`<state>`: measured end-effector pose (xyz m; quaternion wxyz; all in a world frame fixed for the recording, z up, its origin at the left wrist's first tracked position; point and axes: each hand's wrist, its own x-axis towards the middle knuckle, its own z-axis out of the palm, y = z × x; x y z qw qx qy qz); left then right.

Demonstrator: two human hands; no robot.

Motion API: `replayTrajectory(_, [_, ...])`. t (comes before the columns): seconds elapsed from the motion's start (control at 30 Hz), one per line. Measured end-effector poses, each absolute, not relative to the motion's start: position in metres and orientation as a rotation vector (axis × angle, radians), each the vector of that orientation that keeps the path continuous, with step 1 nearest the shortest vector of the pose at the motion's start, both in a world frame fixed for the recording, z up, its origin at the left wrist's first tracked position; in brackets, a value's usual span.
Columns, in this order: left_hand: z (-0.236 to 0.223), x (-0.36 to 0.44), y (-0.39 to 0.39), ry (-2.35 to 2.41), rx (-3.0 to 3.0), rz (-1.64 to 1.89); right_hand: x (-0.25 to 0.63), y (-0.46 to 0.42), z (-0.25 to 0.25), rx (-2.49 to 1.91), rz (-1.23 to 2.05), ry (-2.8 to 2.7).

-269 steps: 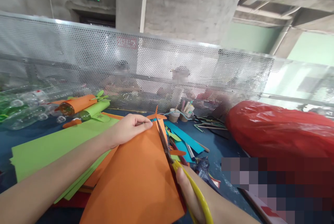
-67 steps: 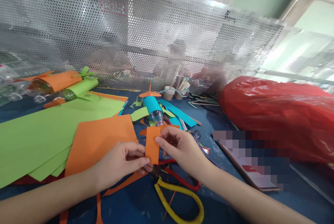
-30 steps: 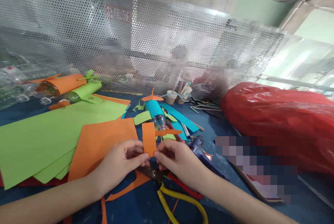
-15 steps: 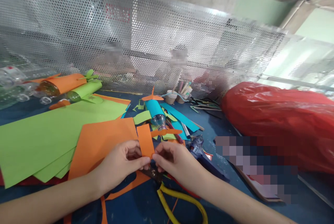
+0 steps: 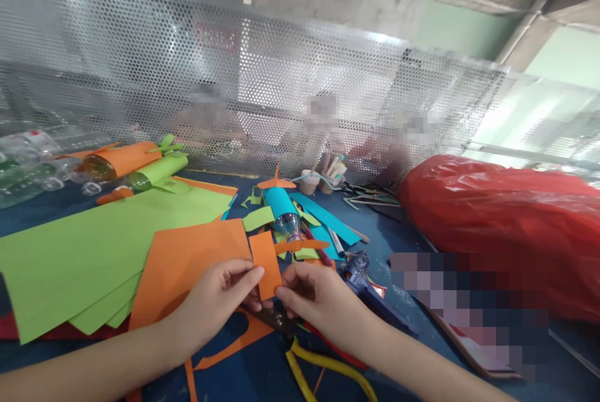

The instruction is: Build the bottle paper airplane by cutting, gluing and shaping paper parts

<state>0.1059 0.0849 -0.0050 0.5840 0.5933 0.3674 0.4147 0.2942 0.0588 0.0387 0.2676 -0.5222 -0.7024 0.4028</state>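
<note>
A small orange paper strip (image 5: 265,259) is held upright between both hands. My left hand (image 5: 229,289) pinches its left edge, thumb on the near face. At the lower right corner, my right hand (image 5: 314,292) grips it between thumb and fingers. Just beyond lies a plastic bottle wrapped in blue paper (image 5: 280,202), with an orange propeller (image 5: 300,245) at its cap, green wings and orange tail fins. Under the hands are yellow-handled scissors (image 5: 304,371), their blades partly hidden. A large orange sheet (image 5: 187,258) with cut-outs lies beneath my left hand.
Green sheets (image 5: 103,239) are stacked at left, with paper-wrapped bottles (image 5: 126,161) and clear bottles behind. At right are a blue glue gun (image 5: 370,289), a blurred flat object (image 5: 469,321) and a red plastic bag (image 5: 497,221). Pen cups (image 5: 309,183) stand before a perforated metal screen (image 5: 281,64).
My left thumb has shifted from the strip's bottom edge up to its left side. The strip's lower part is now more exposed. The view has tilted slightly upward.
</note>
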Motion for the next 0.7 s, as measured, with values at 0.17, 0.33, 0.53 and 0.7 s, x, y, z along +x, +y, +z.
replayTrajectory(0.17, [-0.0041,0.1055,0.0849,0.855,1.377,0.975,0.2940,0.0587,0.0381,-1.387,1.073,-1.909])
replayTrajectory(0.33, [-0.0010,0.1067,0.0842,0.827,1.360,0.981,0.2944,0.0593,0.0370,-1.299,1.046,-1.883])
replayTrajectory(0.53, [-0.0014,0.1076,0.0837,0.819,1.312,0.987,0.2958,0.0614,0.0374,-1.271,0.924,-1.850])
replayTrajectory(0.7, [0.0001,0.1079,0.0830,0.837,1.265,1.004,0.2990,0.0645,0.0369,-1.215,0.897,-1.793])
